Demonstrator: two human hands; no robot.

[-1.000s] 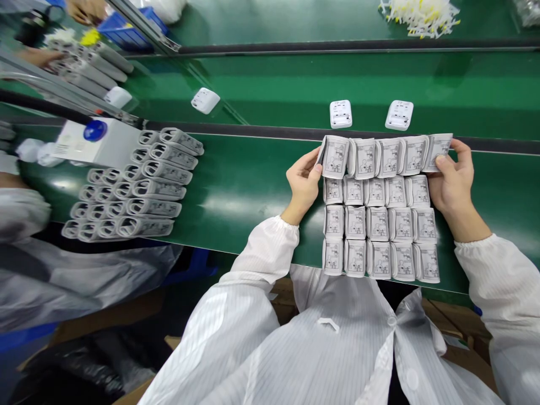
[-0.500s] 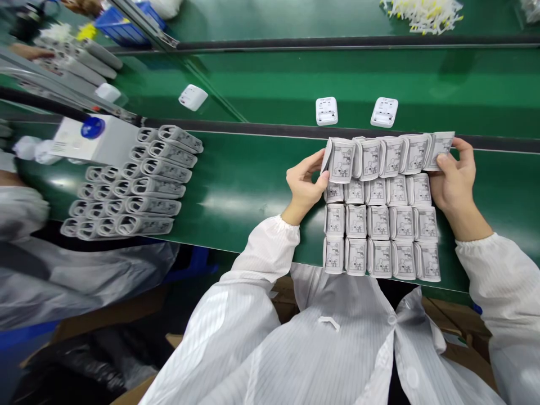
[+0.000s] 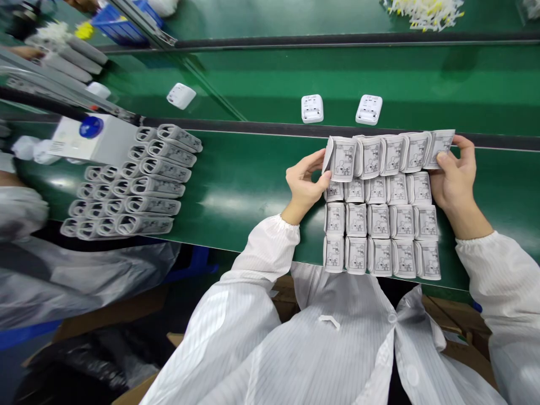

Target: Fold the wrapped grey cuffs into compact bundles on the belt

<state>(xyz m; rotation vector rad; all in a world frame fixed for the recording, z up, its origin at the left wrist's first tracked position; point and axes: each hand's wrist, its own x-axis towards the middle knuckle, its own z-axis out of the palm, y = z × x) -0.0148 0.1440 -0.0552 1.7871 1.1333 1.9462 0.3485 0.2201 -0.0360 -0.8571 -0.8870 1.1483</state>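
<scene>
My left hand [image 3: 307,177] pinches the left end of a row of folded printed leaflets [image 3: 370,158], thumb in front and fingers behind. At the row's other end, my right hand [image 3: 458,180] grips the last leaflet, its thumb on the printed face. The row is tilted up and overlaps the top of more folded leaflets [image 3: 378,221], which lie in neat rows on the green worktop [image 3: 244,197] between my forearms. Each leaflet is white with grey line drawings.
Rolled leaflets [image 3: 156,185] stand in rows on the left, beside a white box [image 3: 113,140] with a blue cap. White plug-like devices [image 3: 312,108] lie on the green belt [image 3: 261,79] beyond a dark rail. A co-worker's sleeve [image 3: 21,211] shows at far left.
The white devices on the belt have shifted left, and the long white bundles at the upper left have too. Both my hands and the leaflet row stay almost where they were.
</scene>
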